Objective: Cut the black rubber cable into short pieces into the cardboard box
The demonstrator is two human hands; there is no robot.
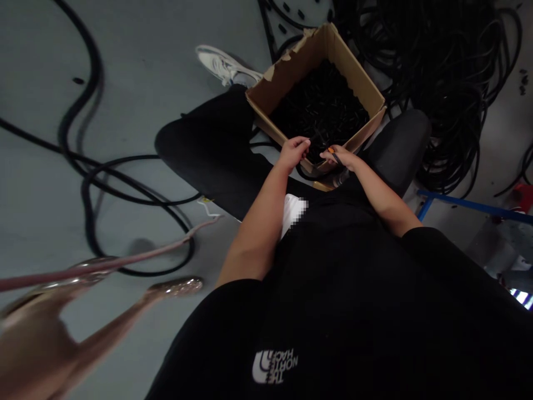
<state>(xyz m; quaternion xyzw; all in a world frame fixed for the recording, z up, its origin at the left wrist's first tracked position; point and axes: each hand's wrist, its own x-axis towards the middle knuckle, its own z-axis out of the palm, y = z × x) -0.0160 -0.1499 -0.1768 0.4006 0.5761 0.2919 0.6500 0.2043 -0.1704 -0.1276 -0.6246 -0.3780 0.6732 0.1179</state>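
Note:
An open cardboard box [362,75] stands between my bent legs, with many short black pieces [325,100] inside. Over its near edge, my left hand [296,151] is closed in a pinch; what lies in the fingers is dark and blends into the box's contents. Just to the right, my right hand [339,155] is closed around a small orange-and-black tool [332,150], whose working end I cannot make out. The two hands are close together but apart.
A large heap of black hose [449,94] lies at the right. Loops of black hose [87,205] cross the floor at left, near another person's legs [41,344] and a pinkish cord [137,257]. A blue metal bar [474,204] is at right.

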